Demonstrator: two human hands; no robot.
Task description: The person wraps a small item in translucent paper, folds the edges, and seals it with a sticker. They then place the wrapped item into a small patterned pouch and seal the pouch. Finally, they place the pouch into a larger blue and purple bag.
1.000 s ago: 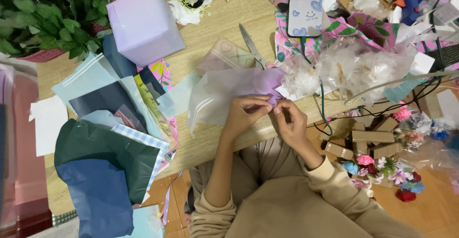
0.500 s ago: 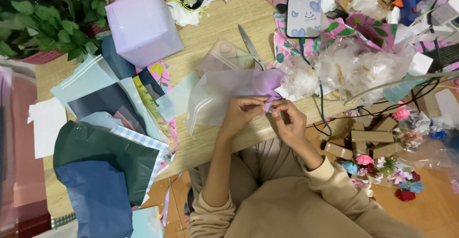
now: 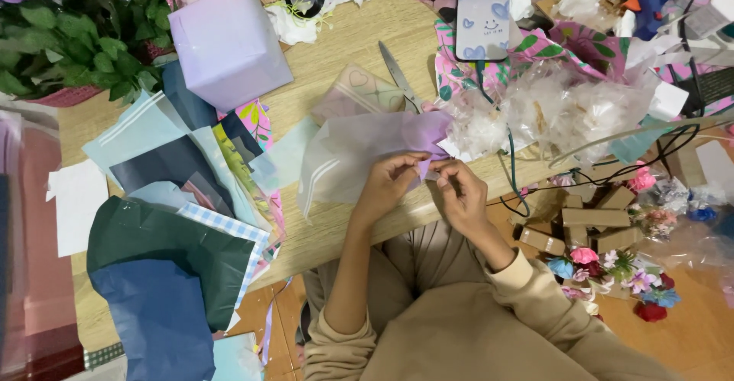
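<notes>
Mid-frame, both hands pinching: left hand (image 3: 391, 178) and right hand (image 3: 459, 190) grip the lilac tissue paper (image 3: 417, 140) at the desk (image 3: 352, 52) edge, folding; next, a finer crease needs steady fingertips.

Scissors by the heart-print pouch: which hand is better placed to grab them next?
Probably the right hand: the scissors lie up the table nearer its side, while the left hand pinches the lilac tissue and rests on the sheet.
</notes>
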